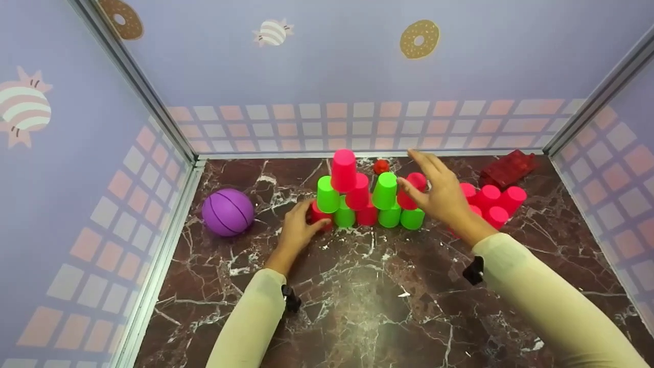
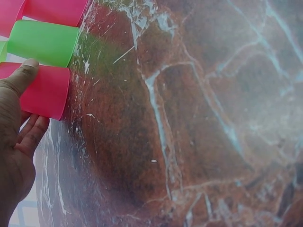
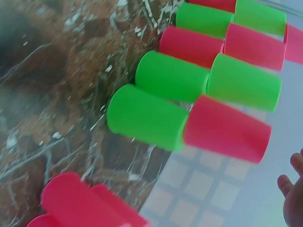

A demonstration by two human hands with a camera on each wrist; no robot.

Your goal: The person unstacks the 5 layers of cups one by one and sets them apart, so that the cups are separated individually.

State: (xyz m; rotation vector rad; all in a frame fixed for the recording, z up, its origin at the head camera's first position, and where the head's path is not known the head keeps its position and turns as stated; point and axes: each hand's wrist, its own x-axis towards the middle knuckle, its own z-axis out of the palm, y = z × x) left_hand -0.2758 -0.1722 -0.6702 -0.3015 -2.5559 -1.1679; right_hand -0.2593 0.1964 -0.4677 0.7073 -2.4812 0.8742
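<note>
Red and green plastic cups stand upside down in a stepped stack: a bottom row, a second row, and a single red cup [image 1: 344,171] on top at the left. My left hand [image 1: 296,229] grips the leftmost bottom red cup [image 2: 49,94], thumb on its near side and fingers behind. Over the right end of the stack, my right hand [image 1: 443,194] has its fingers spread and holds nothing. Nearest to it is the rightmost second-row red cup [image 3: 227,128], which rests above a green cup [image 3: 147,117]. In the right wrist view, only fingertips show, apart from the cups.
Several more red cups [image 1: 489,197] stand right of the stack, partly behind the right forearm. A purple ball [image 1: 228,212] lies at the left. Near the back wall are a small red object [image 1: 381,166] and a dark red translucent item [image 1: 508,168]. Panels enclose the marbled tabletop [image 1: 352,296].
</note>
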